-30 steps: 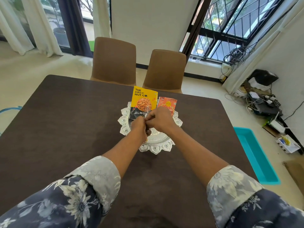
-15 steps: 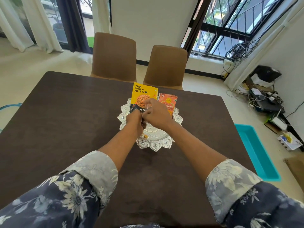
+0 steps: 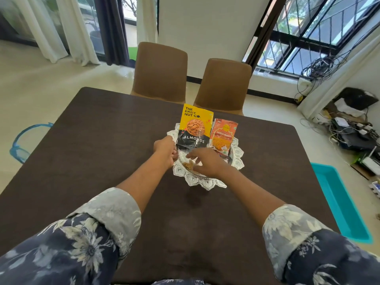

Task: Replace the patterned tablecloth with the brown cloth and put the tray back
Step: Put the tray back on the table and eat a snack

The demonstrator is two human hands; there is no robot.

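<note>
Silver tray (image 3: 207,183) — left hand (image 3: 165,151) fingers curled round its rim, right hand (image 3: 205,162) fingers spread above.

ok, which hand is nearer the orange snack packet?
Right. The right hand hovers just below the orange snack packet, over the silver tray; the left hand is farther left, by the almonds packet.

The almond packet (image 3: 194,128) and orange packet (image 3: 223,134) wall off the far half of the tray (image 3: 207,183); the left hand (image 3: 165,151) and right hand (image 3: 205,161) crowd its near half. Either side, the worktop (image 3: 92,153) gives passage; two chairs (image 3: 160,70) stand at its far edge.
</note>
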